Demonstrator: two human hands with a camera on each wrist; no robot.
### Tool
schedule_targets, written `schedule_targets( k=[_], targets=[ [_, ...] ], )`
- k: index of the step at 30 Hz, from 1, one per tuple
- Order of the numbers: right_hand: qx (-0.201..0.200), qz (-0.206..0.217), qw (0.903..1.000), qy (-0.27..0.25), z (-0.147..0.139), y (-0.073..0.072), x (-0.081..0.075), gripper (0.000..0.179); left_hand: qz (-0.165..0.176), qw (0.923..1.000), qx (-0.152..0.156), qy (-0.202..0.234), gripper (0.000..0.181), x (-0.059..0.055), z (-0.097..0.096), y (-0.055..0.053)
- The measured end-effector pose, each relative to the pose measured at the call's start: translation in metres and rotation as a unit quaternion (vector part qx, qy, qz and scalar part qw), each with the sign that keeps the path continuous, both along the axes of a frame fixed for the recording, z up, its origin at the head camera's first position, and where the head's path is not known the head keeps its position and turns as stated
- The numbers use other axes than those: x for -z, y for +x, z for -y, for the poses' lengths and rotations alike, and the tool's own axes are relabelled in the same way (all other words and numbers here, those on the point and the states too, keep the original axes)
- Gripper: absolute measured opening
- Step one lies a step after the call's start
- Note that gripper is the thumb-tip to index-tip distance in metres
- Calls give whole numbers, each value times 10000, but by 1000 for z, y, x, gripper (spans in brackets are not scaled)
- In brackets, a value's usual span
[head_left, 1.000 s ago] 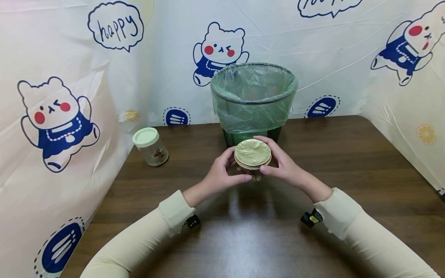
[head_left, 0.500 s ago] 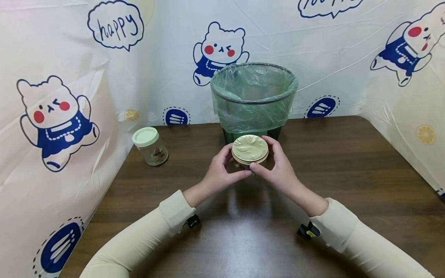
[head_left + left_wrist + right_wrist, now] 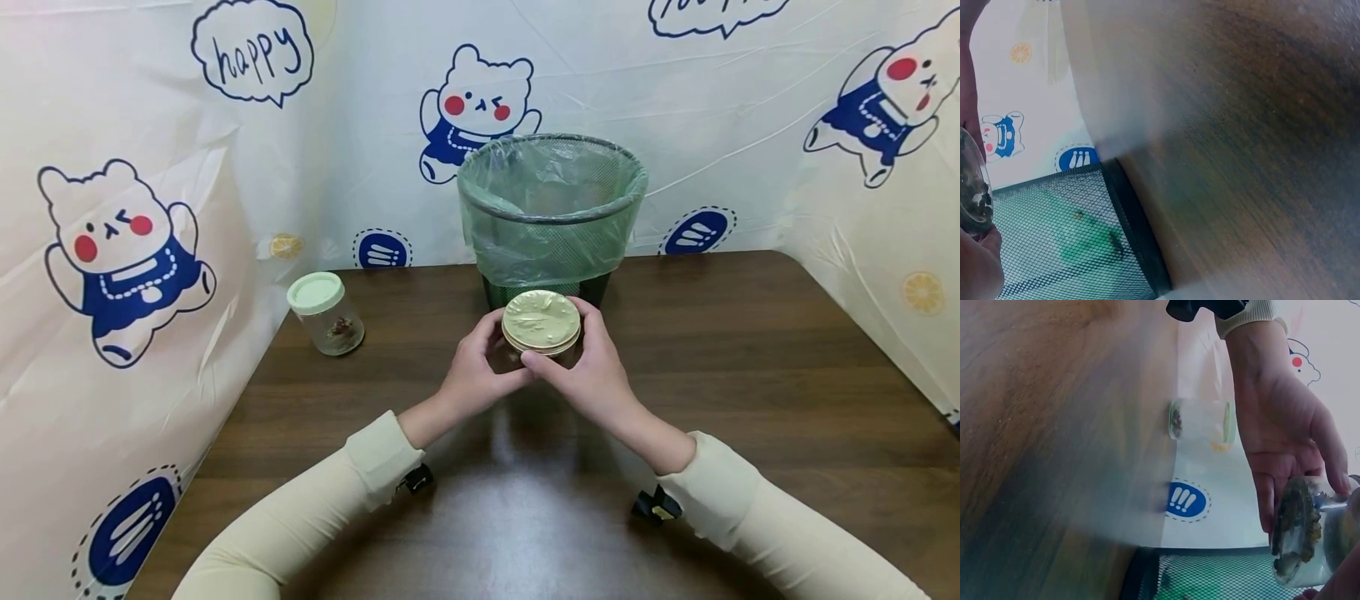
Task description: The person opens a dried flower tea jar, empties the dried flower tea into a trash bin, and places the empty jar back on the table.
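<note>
A clear jar [image 3: 1313, 525] with dark brown bits inside is held up in front of the bin, above the table. Its gold top [image 3: 542, 319] looks wrinkled like foil over a ridged rim. My left hand [image 3: 474, 367] grips the jar's left side, thumb toward me. Round the right side curls my right hand [image 3: 596, 371], its thumb across the front just under the rim. The right wrist view shows the left hand [image 3: 1282, 428] with its fingers along the glass. Most far-side fingers are hidden in the head view.
Behind the jar stands a mesh bin [image 3: 555, 250] lined with a green bag. A second jar [image 3: 327, 315] with a pale green lid and dark bits stands at the back left of the brown table [image 3: 750, 358]. Printed cloth [image 3: 360, 100] hangs around the table.
The gold-topped jar has moved slightly left and away from me. My right hand has turned around it, its thumb sliding left along the front. The left hand has barely moved.
</note>
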State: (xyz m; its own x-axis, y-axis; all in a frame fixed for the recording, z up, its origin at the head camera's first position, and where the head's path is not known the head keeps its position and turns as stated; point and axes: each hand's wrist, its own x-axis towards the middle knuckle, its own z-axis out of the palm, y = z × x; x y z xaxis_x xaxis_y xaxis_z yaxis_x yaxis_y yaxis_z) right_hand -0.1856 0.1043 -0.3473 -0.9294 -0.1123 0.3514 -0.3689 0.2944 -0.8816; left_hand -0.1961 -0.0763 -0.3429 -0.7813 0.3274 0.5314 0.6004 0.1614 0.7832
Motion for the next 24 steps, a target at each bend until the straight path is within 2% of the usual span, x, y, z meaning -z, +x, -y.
schedule_targets(
  k=[4, 13, 19, 24],
  targets=[
    [-146, -64, 9999, -22, -2, -2, 0, 80, -10, 10000, 74, 53, 67, 1, 0, -1],
    [-972, -508, 9940, 2, -17, -15, 3, 71, 215, 9985, 468, 177, 70, -1, 4, -2],
    [-1717, -625, 9832, -55, -27, -24, 4, 69, 358, 9962, 769, 180, 70, -1, 7, -3],
    [-2358, -494, 9702, -257, -33, -29, 4, 70, 402, 9940, 1008, 131, 71, -2, 8, -4]
  ],
)
